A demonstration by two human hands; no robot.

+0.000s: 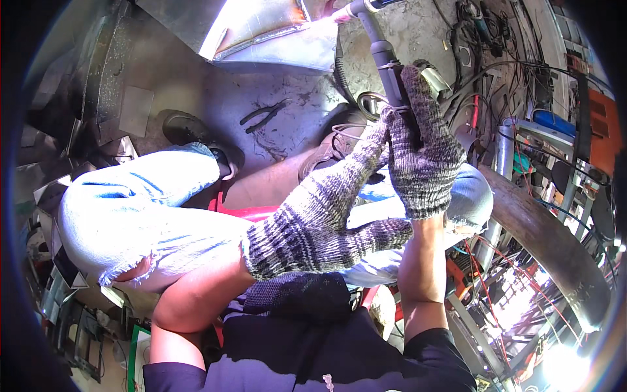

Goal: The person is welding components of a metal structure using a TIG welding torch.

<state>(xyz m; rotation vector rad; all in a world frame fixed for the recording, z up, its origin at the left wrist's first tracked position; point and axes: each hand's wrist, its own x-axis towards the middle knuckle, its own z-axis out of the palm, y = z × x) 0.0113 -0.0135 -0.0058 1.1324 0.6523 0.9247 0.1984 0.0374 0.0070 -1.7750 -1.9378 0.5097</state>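
Note:
My right hand (426,160), in a grey-and-black knitted glove, is closed around the dark handle of a welding torch (384,62). The torch's pinkish nozzle (341,15) points left, close to the right end of a seam on a folded sheet-metal piece (281,52). My left hand (323,206), gloved alike, reaches up and right with fingers stretched out and the thumb spread apart. Its fingertips lie against the lower end of the torch handle, beside my right hand. Nothing shows in its palm.
A dark tong-like tool (262,117) lies on the concrete floor between my shoes. Cables (480,26) spread at the upper right. A thick curved pipe (552,238) and metal frames crowd the right. Metal plates (104,65) stand at the left. Part of a red seat (251,213) shows beneath me.

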